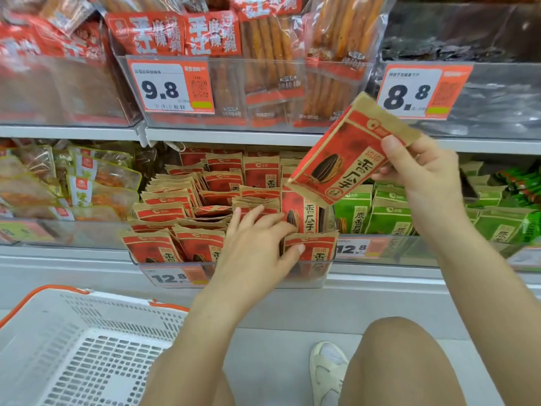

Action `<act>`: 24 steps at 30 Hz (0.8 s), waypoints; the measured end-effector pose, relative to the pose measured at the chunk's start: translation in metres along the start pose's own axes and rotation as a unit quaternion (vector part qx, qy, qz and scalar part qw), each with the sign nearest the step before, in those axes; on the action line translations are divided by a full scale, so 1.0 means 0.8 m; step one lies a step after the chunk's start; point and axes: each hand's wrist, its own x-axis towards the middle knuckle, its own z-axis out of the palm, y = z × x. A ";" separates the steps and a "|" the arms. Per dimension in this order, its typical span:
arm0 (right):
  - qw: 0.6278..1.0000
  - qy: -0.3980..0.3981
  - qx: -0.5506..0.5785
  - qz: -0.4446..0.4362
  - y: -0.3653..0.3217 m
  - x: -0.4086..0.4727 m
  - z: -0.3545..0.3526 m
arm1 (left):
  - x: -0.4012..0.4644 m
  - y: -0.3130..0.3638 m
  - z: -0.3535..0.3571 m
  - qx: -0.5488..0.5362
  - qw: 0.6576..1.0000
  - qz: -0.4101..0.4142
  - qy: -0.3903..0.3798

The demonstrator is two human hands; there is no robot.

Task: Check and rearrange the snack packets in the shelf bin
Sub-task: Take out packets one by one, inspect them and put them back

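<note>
A red packet (348, 155) marked 香瓜子 is pinched by the right hand (424, 171), while packets in the bin (234, 273), tagged 12.8, are pressed by the flat left hand (257, 244).

Your left hand (257, 247) rests on the packets at the front right corner of the shelf bin (234, 276), and your right hand (421, 174) holds one packet (348, 153) above the bin's right edge. The basket (87, 347) sits below the shelf's front edge, left of your knees.
</note>
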 end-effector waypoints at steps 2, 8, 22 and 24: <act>0.999 -0.029 -0.039 -0.005 0.010 0.002 0.003 | 0.000 -0.007 0.008 -0.017 1.000 0.014 0.021; 0.982 -0.109 -0.152 0.017 0.043 0.002 0.016 | 0.002 -0.016 0.028 -0.025 0.996 0.024 0.087; 0.836 -0.205 -0.508 0.030 0.069 0.019 0.054 | 0.002 -0.021 0.039 -0.014 0.991 0.039 0.128; 0.814 -0.214 -0.540 0.018 0.070 0.020 0.060 | 0.003 -0.021 0.040 -0.013 0.991 0.039 0.128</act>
